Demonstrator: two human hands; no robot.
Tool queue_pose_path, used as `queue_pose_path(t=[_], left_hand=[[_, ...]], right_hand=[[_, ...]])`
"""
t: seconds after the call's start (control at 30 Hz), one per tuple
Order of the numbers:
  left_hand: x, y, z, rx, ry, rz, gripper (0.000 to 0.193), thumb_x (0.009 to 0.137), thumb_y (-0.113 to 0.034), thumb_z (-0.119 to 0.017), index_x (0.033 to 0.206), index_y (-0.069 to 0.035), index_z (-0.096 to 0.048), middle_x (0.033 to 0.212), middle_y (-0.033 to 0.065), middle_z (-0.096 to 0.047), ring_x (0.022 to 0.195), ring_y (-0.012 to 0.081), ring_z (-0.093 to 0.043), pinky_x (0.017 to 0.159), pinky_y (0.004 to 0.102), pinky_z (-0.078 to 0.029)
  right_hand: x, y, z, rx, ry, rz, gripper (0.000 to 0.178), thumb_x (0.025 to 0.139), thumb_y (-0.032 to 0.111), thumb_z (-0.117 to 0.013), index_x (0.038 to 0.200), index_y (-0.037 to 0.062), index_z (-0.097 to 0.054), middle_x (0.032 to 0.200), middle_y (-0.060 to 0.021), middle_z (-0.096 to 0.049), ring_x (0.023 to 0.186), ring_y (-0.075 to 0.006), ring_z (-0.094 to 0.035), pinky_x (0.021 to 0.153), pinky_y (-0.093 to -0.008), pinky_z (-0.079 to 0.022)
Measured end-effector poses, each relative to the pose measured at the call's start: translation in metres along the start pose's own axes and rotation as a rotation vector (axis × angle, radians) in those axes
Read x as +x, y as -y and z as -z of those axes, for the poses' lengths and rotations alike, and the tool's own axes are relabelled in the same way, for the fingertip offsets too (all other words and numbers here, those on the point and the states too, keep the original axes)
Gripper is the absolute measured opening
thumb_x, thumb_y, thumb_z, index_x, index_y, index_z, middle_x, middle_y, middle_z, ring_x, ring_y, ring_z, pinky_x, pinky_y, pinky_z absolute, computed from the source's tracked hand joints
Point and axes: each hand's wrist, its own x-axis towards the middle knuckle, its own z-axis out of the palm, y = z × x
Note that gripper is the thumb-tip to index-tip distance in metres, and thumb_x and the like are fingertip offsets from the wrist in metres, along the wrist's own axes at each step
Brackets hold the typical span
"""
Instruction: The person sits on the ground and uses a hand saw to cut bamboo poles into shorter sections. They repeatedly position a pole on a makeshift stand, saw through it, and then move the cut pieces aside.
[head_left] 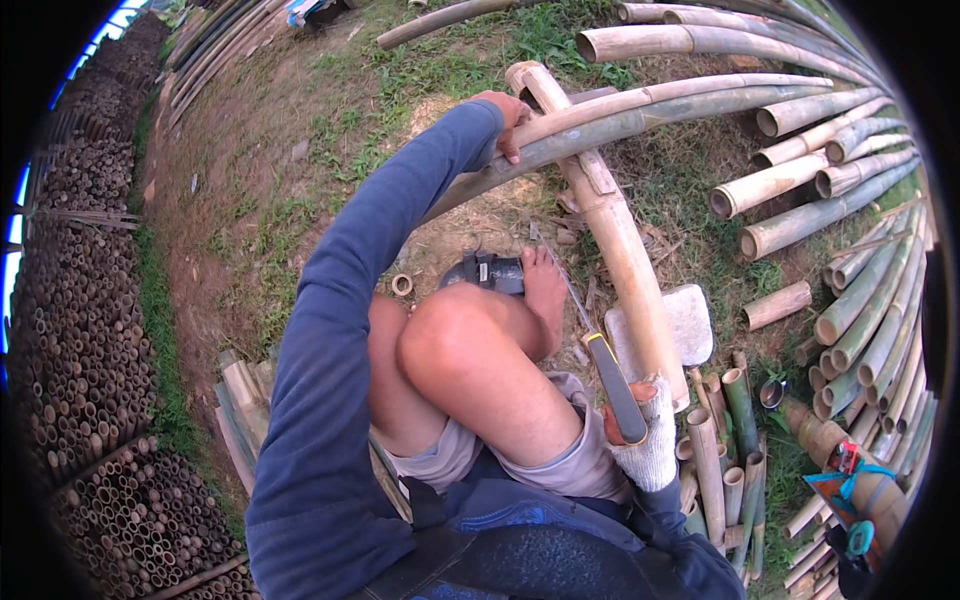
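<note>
Head view: I've got L hand (507,116) w/ fingers curled over the bamboo (610,128), tan above, green below (1 pole or 2, can't tell), which lies across a thick bamboo rest (635,255). Long axis runs approx 8 to 2 o'clock. Gloved R hand (645,432) has fingers closed round the handle of the saw (614,385), blade aimed at 11 o'clock, tip apart from the bamboo. From R fingers, bamboo's approx 12 o'clock, well apart; L's nearer, touching.
</note>
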Motion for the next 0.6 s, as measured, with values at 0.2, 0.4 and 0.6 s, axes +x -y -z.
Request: queue_pose_path(t=[0.2, 0.4, 0.6], left_hand=[[0.003, -0.001, 0.003, 0.029, 0.081, 0.064, 0.104, 0.057, -0.054, -0.102, 0.146, -0.015, -0.065, 0.136, 0.0081, -0.073, 0.123, 0.0291, -0.071, 0.104, 0.0422, -0.056], [0.000, -0.009, 0.006, 0.080, 0.067, 0.081, 0.103, 0.058, -0.055, -0.101, 0.145, -0.014, -0.065, 0.134, 0.0086, -0.074, 0.123, 0.0302, -0.071, 0.105, 0.0427, -0.055], [-0.006, -0.005, 0.005, 0.008, 0.046, 0.052, 0.099, 0.058, -0.056, -0.101, 0.139, -0.012, -0.067, 0.128, 0.0084, -0.076, 0.117, 0.0313, -0.073, 0.101, 0.0436, -0.057]], right_hand=[[0.020, -0.009, -0.027, 1.101, -0.196, -0.569, 0.022, 0.097, 0.008, -0.075, 0.115, 0.0071, -0.062, 0.100, -0.0070, -0.065, 0.085, -0.0202, -0.066, 0.078, -0.0327, -0.055], [0.064, -0.016, -0.050, 0.160, 0.000, 0.087, 0.040, 0.093, -0.004, -0.073, 0.126, 0.0061, -0.051, 0.104, -0.0054, -0.063, 0.090, -0.0138, -0.064, 0.079, -0.0281, -0.055], [0.024, -0.003, -0.022, 0.375, -0.056, -0.140, 0.036, 0.086, -0.011, -0.075, 0.111, 0.0069, -0.057, 0.094, -0.0039, -0.061, 0.084, -0.0108, -0.060, 0.073, -0.0288, -0.052]])
